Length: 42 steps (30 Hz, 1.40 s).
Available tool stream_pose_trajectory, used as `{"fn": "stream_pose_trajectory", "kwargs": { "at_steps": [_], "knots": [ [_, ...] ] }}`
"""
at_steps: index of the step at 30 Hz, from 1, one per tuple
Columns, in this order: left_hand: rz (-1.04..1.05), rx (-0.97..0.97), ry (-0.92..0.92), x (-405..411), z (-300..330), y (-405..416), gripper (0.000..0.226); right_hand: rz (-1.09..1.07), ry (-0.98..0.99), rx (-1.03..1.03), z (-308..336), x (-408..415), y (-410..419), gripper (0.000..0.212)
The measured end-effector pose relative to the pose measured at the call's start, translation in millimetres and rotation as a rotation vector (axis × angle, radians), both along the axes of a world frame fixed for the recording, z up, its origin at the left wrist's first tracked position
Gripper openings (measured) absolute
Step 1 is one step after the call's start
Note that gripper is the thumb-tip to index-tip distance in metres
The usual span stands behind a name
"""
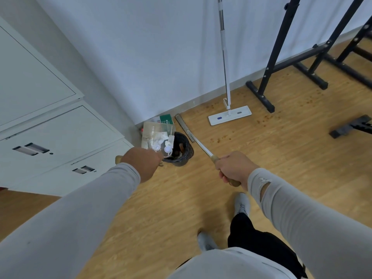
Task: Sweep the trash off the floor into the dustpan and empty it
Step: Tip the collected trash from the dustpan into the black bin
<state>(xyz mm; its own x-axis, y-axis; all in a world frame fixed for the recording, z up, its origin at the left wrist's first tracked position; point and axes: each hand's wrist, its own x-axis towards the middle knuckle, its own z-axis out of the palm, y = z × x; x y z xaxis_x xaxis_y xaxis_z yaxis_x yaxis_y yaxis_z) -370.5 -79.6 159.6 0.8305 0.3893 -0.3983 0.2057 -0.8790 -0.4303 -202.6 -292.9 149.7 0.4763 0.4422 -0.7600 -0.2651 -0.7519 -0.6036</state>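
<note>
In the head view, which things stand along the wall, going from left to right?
White cabinet → clear dustpan with trash, over the bin → flat mop → black metal rack.

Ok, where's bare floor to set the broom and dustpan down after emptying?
Free: the floor between the trash bin and the shoes, and the stretch between the mop and the right hand. Crowded: the corner by the cabinet, with bin, dustpan and litter.

Clear ribbed dustpan [152, 135], black bin [180, 151], tan wood-grain floor [261, 154].
</note>
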Motion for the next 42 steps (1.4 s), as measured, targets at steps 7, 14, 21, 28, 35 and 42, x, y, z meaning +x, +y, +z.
{"fn": "stream_pose_trajectory", "kwargs": {
  "at_steps": [7, 14, 21, 28, 35, 42],
  "knots": [
    [-0.039, 0.011, 0.064, -1.0, -1.4, -2.3, 0.027, 0.007, -0.01, 0.0, 2.8, 2.1, 0.9, 0.015],
    [-0.042, 0.013, 0.085, 0.3, 0.4, -6.1, 0.028, 0.013, -0.022, 0.007, 1.7, 2.7, -0.6, 0.016],
    [0.042, -0.054, 0.094, -0.3, 4.3, -10.0, 0.033, -0.011, -0.017, 0.015, 0.3, 0.1, -1.5, 0.019],
    [0.043, -0.046, 0.135, 3.5, 6.6, -20.3, 0.038, -0.009, -0.021, 0.014, -5.5, -1.6, -1.3, 0.024],
    [-0.02, -0.008, 0.191, 6.4, 11.9, -30.9, 0.032, -0.015, -0.01, 0.014, -9.0, -1.0, 1.0, 0.025],
    [-0.11, 0.037, 0.23, 3.8, 15.8, -39.7, 0.03, -0.012, -0.008, -0.001, -10.8, 0.8, 3.7, 0.023]
  ]
}}
